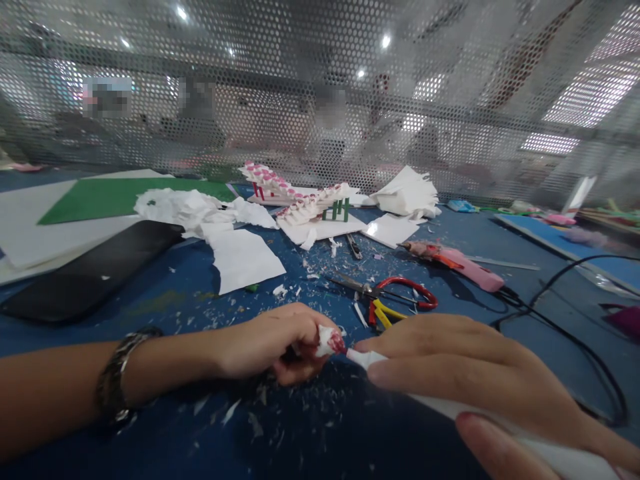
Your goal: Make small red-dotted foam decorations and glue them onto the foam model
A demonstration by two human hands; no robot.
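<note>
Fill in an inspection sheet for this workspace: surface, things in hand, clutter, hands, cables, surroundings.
Surface: blue table, strewn with pale scraps.
Things in hand: small white piece, one end coloured red; white pen, tip at that end.
Clutter: red-handled tool, pink glue gun, crumpled white paper, black case, green sheet, white model with pink patches.
Hands: left hand pinches the white piece; right hand grips the pen.
Cables: black cable lies at the right, beyond the right hand.
Surroundings: perforated screen behind the table; lights show through.
</note>
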